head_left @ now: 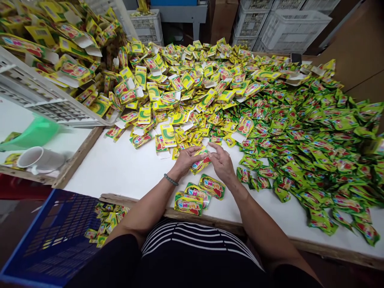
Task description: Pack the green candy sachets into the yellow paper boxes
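Between my two hands is a small yellow-green printed carton, held just above the white tabletop. My left hand, with a beaded bracelet on the wrist, pinches its left side. My right hand has its fingers bent at the carton's upper right end; whether a sachet is in those fingers is hidden. Nearer my body lie several flat printed packs, partly overlapping, at the table's front edge. A heap of yellow cartons, many with flaps up, lies beyond my hands. Green sachets are piled to the right.
A white crate of cartons tilts toward the table at the left. Beside it stand a white mug and a green scoop-like piece. Below left is a blue basket with packed cartons. Stacked crates stand behind.
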The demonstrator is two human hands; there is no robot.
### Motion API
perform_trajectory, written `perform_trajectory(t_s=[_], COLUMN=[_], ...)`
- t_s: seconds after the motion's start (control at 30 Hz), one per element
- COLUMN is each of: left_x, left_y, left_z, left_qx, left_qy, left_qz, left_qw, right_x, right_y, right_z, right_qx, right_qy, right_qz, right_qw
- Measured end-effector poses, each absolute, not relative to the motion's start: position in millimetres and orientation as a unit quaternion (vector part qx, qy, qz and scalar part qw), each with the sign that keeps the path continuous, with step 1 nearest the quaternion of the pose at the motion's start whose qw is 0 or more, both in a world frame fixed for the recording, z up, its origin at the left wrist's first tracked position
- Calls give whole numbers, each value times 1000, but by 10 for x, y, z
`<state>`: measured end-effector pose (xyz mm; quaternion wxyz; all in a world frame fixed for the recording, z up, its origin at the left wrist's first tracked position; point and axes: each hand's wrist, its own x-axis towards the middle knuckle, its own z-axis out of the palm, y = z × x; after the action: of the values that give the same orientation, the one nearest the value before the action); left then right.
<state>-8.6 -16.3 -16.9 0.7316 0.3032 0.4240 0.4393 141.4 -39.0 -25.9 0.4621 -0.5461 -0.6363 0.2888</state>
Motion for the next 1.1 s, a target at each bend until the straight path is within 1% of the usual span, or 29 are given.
perform_trajectory(t_s=[0.13,0.3,0.4,0.53,0.67,0.73,0.83,1.0,1.1], left_x=[-81,-85,-72,-51,-49,-56,-74,-109,-118], left_y=[-149,-173,-189,-193,-187,-185,-195,-211,-207], left_z=[-159,-139,-157,-182,-173,-161,-136,-100,-83], left_qx=[295,295,303,323,346,365,394,436,464], left_qy=[401,374,373,383,386,393,403,389,390], left_qz=[462,473,478,501,527,529,519,467,447], left_qw=[734,741,735,705,673,658,643,664,658], right_x=[1432,1397,1364,1388,1394,1364,1335,1426,1480], right_y=[-406,-385,-373,-367,-363,-369,-390,-402,-386], right_z=[-213,-272,-310,-310,-291,-292,-294,-251,-225], right_qx=[-554,-504,-516,-537,-530,-525,-515,-527,-499], right_qy=[-576,-535,-492,-500,-478,-481,-496,-531,-512], right_qz=[263,397,396,403,386,391,424,422,474], right_qw=[540,551,579,548,584,583,555,512,514])
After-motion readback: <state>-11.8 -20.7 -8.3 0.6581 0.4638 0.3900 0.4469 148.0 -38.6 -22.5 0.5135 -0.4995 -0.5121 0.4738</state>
